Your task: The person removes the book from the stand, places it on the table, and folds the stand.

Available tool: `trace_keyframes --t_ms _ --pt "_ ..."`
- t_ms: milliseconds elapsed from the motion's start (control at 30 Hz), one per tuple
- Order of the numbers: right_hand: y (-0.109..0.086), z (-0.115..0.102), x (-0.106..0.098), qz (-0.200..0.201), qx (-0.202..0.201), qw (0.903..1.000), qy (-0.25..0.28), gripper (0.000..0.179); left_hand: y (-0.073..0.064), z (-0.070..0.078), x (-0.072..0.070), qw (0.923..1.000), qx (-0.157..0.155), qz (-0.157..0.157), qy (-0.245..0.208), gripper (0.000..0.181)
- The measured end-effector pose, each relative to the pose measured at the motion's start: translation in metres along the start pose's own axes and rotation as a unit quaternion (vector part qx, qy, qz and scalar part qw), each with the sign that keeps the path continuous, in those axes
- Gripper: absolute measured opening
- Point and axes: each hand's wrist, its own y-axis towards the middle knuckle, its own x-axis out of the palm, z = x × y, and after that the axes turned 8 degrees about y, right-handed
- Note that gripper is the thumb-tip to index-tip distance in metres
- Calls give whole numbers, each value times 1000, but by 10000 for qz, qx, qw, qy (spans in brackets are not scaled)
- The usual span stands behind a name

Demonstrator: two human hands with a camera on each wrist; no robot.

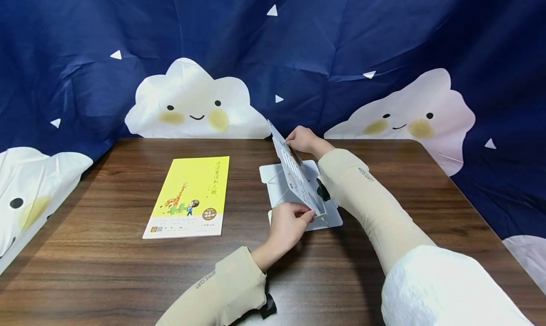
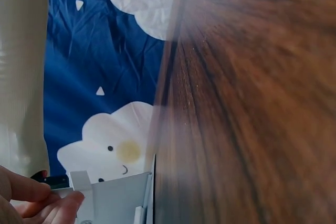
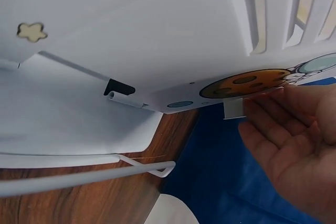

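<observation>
A white folding book stand [image 1: 273,175] with cartoon prints stands right of the table's middle, its flat base on the wood and its slotted panel [image 1: 292,167] raised at a steep tilt. My left hand [image 1: 287,226] pinches the panel's near lower corner between thumb and fingers. In the left wrist view the fingertips [image 2: 68,205] meet a small white tab. At the panel's far edge, my right hand [image 1: 304,140] grips with thumb and fingers. The right wrist view shows the panel's orange planet print [image 3: 244,83] and a wire support [image 3: 94,174] by the base.
A yellow book [image 1: 192,193] with a giraffe on its cover lies flat to the left of the stand. The brown wooden table [image 1: 106,264] ends at the back against a blue curtain [image 1: 307,41] with white smiling clouds.
</observation>
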Motion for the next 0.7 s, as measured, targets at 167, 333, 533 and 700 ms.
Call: trace_keyframes --t_ms 167,333,533,700 --pt "14 7 7 67 2 9994 -328 17 0 1 3 9999 0 104 29 10" --pt "36 29 16 219 -143 9979 -587 17 1 2 6 9998 23 209 24 9" --pt "35 24 17 227 -156 9985 -479 18 4 3 11 9997 -5 256 29 9" --pt "60 50 28 258 -175 9978 -590 17 6 4 14 9995 -21 298 93 9"
